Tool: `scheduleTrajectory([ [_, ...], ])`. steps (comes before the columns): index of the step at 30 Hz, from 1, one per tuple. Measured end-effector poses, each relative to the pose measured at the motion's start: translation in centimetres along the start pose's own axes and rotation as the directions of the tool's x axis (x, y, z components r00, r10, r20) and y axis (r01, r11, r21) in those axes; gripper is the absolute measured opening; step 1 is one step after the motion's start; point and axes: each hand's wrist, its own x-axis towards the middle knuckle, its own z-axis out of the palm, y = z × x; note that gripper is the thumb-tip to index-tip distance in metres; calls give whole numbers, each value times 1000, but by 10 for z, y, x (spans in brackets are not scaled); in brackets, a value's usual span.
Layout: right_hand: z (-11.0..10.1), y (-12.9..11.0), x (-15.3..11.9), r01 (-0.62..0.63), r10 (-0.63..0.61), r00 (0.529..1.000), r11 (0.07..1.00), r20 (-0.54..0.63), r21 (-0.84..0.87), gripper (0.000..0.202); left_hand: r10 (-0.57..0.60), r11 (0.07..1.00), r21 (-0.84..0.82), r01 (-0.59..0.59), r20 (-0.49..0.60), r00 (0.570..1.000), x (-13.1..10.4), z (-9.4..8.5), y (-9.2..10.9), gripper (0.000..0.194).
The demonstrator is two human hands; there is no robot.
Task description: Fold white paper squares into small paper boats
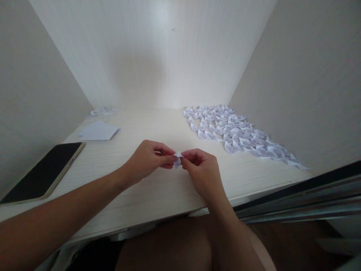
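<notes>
Between my hands, a little above the white tabletop, is a small folded piece of white paper (178, 159). My left hand (150, 156) pinches its left side between thumb and fingers. On its right side, the thumb and forefinger of my right hand (203, 167) are closed on the paper. The fingers cover part of it, so its full shape is hidden. To the right lies a big heap of similar small folded white paper pieces (237, 131), several of them lined up like a chain.
A stack of flat white paper sheets (99, 131) lies at the left, with thin white paper strips (104, 111) behind it. A dark-screened tablet (39, 171) rests by the left wall. Panels enclose the tabletop (146, 128) at back and sides; its front edge is above my legs.
</notes>
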Motion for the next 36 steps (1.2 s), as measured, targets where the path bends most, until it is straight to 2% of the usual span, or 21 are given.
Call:
scheduleTrajectory([
  [3,3,-1,-2,31,-34,998,998,-58,-51,11,59,997,52,-58,-30,998,-4,6,1,32],
  [5,3,-2,-2,41,-47,996,997,-80,-68,10,82,993,81,-81,-13,997,-4,7,0,30],
  [10,1,1,-1,41,-47,996,996,-72,-73,10,42,994,97,-51,91,995,2,0,-1,26],
  [14,0,3,0,16,-23,997,995,-70,-96,9,17,994,106,-30,123,992,4,-3,-2,26],
  [22,6,1,-8,124,-163,980,949,-115,-289,7,141,930,335,-151,54,989,-6,4,0,26],
  [26,15,1,-17,227,-309,945,857,-108,-463,8,151,938,317,-141,-7,988,-8,7,-3,18],
  [29,25,3,-24,295,-443,891,728,-96,-619,10,187,923,349,-162,-40,981,-10,9,-7,14],
  [32,31,4,-27,335,-543,836,622,-81,-708,12,276,884,407,-228,-60,959,-11,10,-10,16],
  [34,31,4,-27,342,-569,818,598,-83,-725,12,318,852,452,-263,-48,947,-10,9,-10,19],
  [36,28,4,-26,332,-558,824,615,-97,-715,11,335,793,540,-281,-1,942,-9,8,-9,24],
])
